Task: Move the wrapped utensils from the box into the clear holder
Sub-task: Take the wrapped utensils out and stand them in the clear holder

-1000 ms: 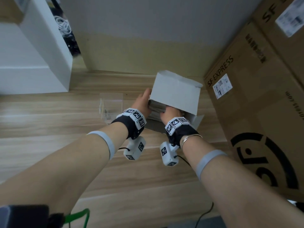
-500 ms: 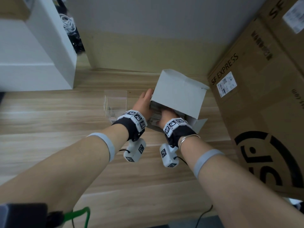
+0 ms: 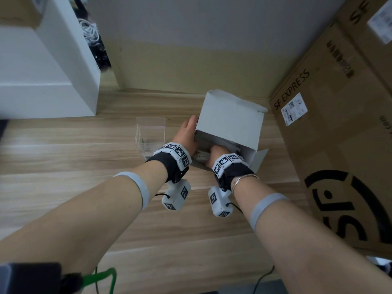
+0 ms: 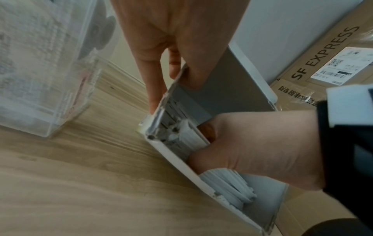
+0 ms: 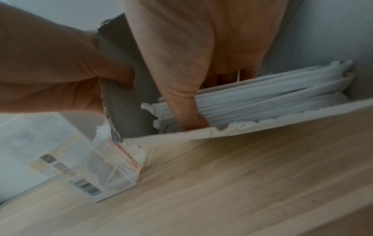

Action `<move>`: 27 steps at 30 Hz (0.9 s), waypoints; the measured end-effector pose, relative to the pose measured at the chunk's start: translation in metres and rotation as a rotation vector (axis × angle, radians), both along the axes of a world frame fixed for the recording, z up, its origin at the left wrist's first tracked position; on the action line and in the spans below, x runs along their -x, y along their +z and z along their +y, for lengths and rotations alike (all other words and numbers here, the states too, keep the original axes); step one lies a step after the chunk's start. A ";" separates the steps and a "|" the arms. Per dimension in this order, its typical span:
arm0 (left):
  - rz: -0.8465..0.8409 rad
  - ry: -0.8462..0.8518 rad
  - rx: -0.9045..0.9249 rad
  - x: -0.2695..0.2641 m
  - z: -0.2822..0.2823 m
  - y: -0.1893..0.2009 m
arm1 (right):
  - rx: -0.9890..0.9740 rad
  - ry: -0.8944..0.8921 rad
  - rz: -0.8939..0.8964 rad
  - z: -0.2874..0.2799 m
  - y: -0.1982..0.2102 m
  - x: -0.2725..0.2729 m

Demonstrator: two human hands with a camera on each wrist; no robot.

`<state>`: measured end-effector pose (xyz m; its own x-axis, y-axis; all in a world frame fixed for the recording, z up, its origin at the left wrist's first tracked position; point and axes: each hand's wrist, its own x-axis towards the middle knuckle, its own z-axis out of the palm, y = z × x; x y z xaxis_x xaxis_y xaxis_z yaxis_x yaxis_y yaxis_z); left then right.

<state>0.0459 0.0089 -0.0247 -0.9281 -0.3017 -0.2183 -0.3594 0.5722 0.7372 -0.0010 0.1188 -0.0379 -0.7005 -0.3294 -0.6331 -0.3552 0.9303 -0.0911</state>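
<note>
A white cardboard box [image 3: 229, 122] lies on the wooden surface with its lid flap raised. White paper-wrapped utensils [image 5: 272, 95] are packed inside it, also seen in the left wrist view as wrapped utensils [image 4: 228, 186]. My left hand [image 3: 187, 134] pinches the box's left wall, thumb inside and fingers outside. My right hand [image 3: 216, 152] reaches into the box; its thumb and fingers close around a bundle of the utensils. The clear holder [image 3: 150, 132] stands just left of the box, beside my left wrist, with labels on its walls.
Large brown SF Express cartons [image 3: 328, 145] wall off the right side. A white cabinet [image 3: 53, 81] stands at the back left, and a wall runs close behind the box. A wooden surface [image 3: 84, 166] stretches left and toward me. A green cable [image 3: 106, 274] lies near my body.
My right hand has pushed slightly deeper into the box. My left hand keeps its grip on the box wall. Box and holder stay where they were.
</note>
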 end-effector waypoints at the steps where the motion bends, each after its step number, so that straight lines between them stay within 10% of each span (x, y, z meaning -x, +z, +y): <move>1: -0.003 0.000 -0.006 0.001 0.000 0.000 | 0.008 0.003 0.009 -0.001 0.001 -0.001; 8: -0.063 0.005 -0.029 0.007 -0.006 -0.004 | 0.024 0.036 0.029 -0.004 0.005 -0.001; 27: -0.371 0.008 0.187 0.014 -0.017 0.003 | 0.805 -0.415 0.244 -0.025 0.026 0.010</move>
<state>0.0317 -0.0083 -0.0222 -0.7944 -0.3749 -0.4778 -0.5859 0.6802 0.4404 -0.0114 0.0937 -0.0122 -0.9434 -0.2990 -0.1437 -0.1033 0.6764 -0.7293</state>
